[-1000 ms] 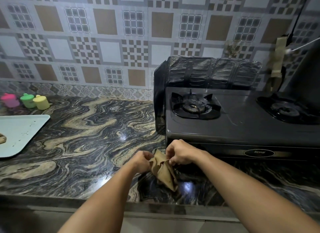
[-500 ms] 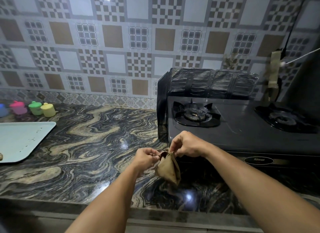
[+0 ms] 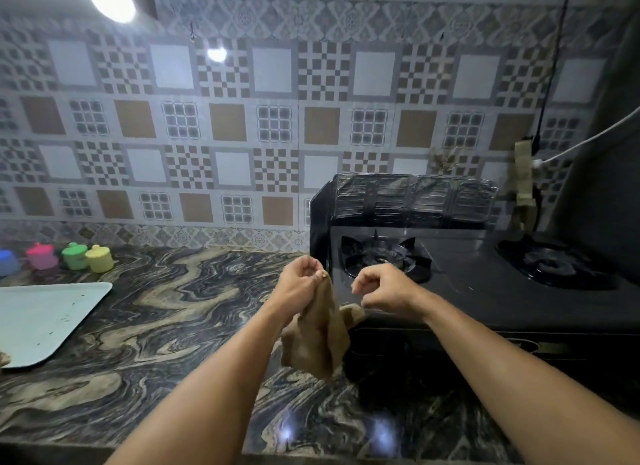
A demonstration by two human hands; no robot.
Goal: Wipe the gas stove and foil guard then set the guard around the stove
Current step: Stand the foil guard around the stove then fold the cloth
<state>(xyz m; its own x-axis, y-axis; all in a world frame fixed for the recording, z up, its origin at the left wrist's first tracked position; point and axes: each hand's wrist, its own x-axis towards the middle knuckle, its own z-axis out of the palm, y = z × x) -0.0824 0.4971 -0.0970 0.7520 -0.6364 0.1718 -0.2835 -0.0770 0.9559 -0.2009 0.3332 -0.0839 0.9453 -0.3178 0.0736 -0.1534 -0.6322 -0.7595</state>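
Observation:
A black two-burner gas stove [image 3: 485,291] stands on the marble counter at the right. The dark foil guard [image 3: 415,201] stands upright behind it and wraps round its left side. In front of the stove's left corner my left hand [image 3: 298,284] pinches the top edge of a brown cloth [image 3: 318,340], which hangs crumpled below it. My right hand [image 3: 384,288] is a little to the right with curled fingers, and a corner of the cloth reaches up under it. Both hands are raised above the counter.
A pale blue tray [image 3: 45,319] lies at the counter's left edge. Several small coloured lidded pots [image 3: 86,256] stand by the tiled wall behind it. A cable [image 3: 547,101] and a hanging rag [image 3: 523,184] are at the wall right of the guard.
Both hands have risen and moved apart, pulling the bunched cloth open so it hangs longer. The camera has tilted up, showing more wall.

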